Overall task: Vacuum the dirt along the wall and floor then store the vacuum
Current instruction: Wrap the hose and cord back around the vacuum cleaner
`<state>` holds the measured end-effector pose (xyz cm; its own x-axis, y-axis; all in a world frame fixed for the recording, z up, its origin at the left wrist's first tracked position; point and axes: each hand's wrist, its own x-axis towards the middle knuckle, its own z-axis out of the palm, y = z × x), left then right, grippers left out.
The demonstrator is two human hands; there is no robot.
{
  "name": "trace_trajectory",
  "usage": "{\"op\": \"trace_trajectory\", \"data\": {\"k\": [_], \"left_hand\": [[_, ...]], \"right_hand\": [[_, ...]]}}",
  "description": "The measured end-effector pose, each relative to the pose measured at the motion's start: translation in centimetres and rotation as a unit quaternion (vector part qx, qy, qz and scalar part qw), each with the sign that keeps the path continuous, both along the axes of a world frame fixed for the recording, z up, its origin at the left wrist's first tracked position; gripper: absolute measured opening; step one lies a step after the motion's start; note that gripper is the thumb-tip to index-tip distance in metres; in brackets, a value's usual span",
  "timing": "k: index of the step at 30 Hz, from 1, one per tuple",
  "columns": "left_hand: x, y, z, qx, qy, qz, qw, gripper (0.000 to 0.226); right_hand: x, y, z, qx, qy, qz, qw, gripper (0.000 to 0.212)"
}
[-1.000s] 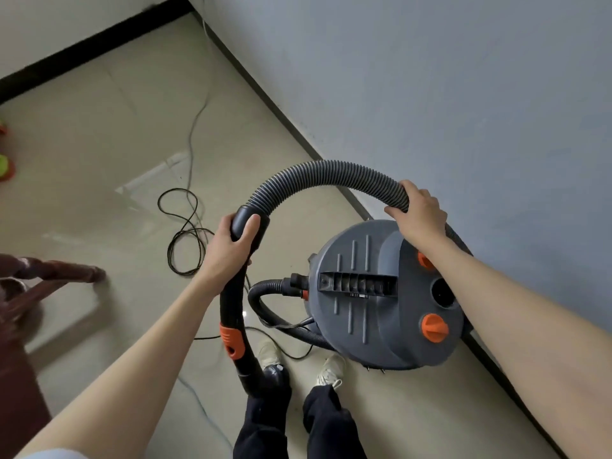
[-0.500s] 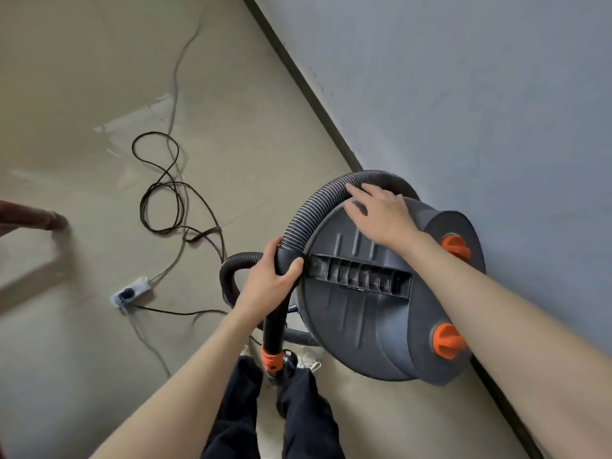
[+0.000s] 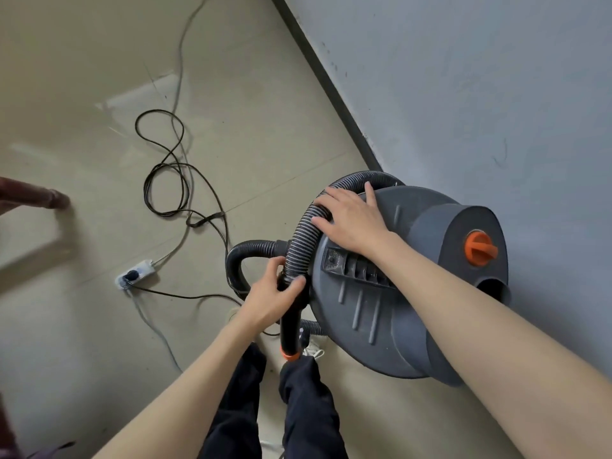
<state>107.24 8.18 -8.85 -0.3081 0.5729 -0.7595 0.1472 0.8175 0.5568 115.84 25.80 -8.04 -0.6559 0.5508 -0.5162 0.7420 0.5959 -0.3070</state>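
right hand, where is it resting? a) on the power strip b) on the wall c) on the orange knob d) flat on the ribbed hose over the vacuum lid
d: the right hand lies with straight fingers on the ribbed hose at the edge of the vacuum lid.

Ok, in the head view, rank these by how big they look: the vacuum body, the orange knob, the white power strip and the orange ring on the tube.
1. Vacuum body, by far the largest.
2. Orange knob.
3. White power strip, close to the knob in apparent size and farther from the camera, so that order is unsure.
4. Orange ring, smallest, partly hidden.
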Motion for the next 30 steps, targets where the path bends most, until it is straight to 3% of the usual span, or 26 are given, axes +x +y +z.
{"op": "trace_trajectory", "data": {"k": [6, 11, 14, 17, 21, 25, 30], "left_hand": [[-0.6, 2.1, -0.9, -0.016, 0.01, 0.082, 0.996, 0.044], [-1.1, 2.5, -1.4, -0.008, -0.119, 0.171, 0.978, 0.042], [-1.3, 2.9, -1.5, -0.02, -0.169, 0.212, 0.962, 0.053], [-1.4, 3.1, -1.4, -0.018, -0.193, 0.197, 0.961, 0.032], [-0.7, 2.7, -1.6, -0.021, -0.185, 0.204, 0.961, 0.007], [0.3, 2.1, -1.5, -0.02, -0.151, 0.179, 0.972, 0.025], [0.7, 1.8, -2.3, -0.033, -0.095, 0.149, 0.984, 0.029]], "right_hand": [[-1.0, -0.3, 0.3, 0.009, 0.005, -0.016, 1.0, 0.037], [-2.2, -0.3, 0.4, 0.014, -0.025, -0.003, 1.0, 0.043], [-2.6, 0.0, 0.6, 0.012, -0.049, 0.023, 0.998, 0.055], [-3.0, 0.2, 0.7, 0.01, -0.079, 0.052, 0.995, 0.058], [-3.5, -0.3, 0.5, 0.004, -0.102, 0.077, 0.992, 0.06], [-3.2, -1.0, 0.2, -0.014, -0.111, 0.079, 0.991, 0.061], [-2.9, -1.4, -0.1, -0.011, -0.107, 0.077, 0.991, 0.061]]}}
